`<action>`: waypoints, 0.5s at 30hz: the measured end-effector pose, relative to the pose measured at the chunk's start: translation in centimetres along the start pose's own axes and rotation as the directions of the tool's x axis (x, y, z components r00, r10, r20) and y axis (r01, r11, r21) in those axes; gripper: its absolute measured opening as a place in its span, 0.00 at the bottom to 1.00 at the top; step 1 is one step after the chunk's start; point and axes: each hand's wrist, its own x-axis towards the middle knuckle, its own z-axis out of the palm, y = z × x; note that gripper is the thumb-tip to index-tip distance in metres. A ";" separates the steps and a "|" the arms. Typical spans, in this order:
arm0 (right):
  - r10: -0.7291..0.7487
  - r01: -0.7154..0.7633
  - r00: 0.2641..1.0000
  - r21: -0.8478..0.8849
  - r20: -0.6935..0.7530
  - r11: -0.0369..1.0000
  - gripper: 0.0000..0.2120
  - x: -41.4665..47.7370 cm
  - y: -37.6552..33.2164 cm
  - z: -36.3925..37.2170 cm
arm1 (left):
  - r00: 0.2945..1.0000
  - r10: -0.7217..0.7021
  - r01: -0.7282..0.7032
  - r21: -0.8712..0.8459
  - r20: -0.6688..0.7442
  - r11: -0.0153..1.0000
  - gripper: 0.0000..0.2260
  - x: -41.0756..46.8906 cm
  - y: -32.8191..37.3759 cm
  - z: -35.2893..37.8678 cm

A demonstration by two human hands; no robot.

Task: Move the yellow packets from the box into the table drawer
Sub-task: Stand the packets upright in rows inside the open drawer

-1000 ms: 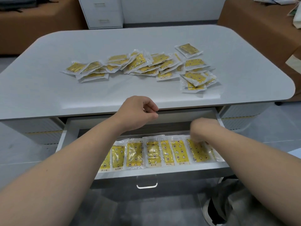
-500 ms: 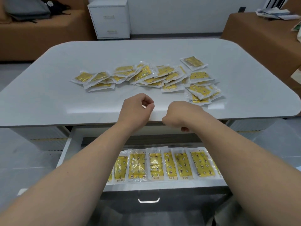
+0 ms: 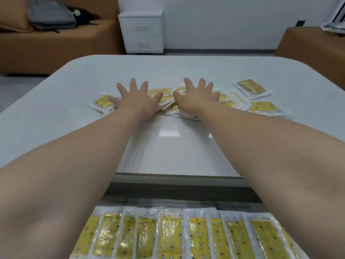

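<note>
- White table (image 3: 186, 71); brown sofas and a white cabinet (image 3: 141, 30) behind it.
- Left hand (image 3: 137, 99) and right hand (image 3: 196, 98): fingers spread flat, pressing on the loose yellow packets (image 3: 263, 106) scattered on the tabletop.
- Open drawer (image 3: 177, 197) below: a row of packets (image 3: 171, 238) lying side by side.

**A:** Where are the arms?

**B:** Both bare forearms extend straight forward from the lower corners, side by side, angling closer together toward the wrists.

**A:** And the hands?

**B:** The left hand (image 3: 137, 102) and the right hand (image 3: 196, 100) lie palm down, level with each other. The fingers (image 3: 133, 85) of each are straight and spread wide, flat rather than curled. The two thumbs point inward, their tips near each other but apart.
</note>
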 end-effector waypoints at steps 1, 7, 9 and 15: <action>0.021 -0.021 0.999 -0.004 0.030 1.000 0.35 0.9 -0.1 0.4 | 0.999 -0.023 0.022 0.035 0.037 0.999 0.35 0.6 -0.2 0.5; -0.019 0.018 1.000 -0.129 -0.011 0.992 0.40 2.0 0.7 3.1 | 0.998 0.015 -0.022 0.122 0.057 0.992 0.38 1.1 -1.2 2.8; -0.038 0.037 0.999 -0.136 -0.009 0.990 0.40 1.3 0.8 2.8 | 0.997 0.032 -0.040 0.123 0.070 0.992 0.38 0.5 -1.4 2.3; -0.123 0.119 0.992 -0.110 -0.034 0.987 0.39 -3.2 2.5 3.0 | 0.996 0.076 -0.081 0.133 0.042 0.988 0.38 -4.3 -2.1 2.7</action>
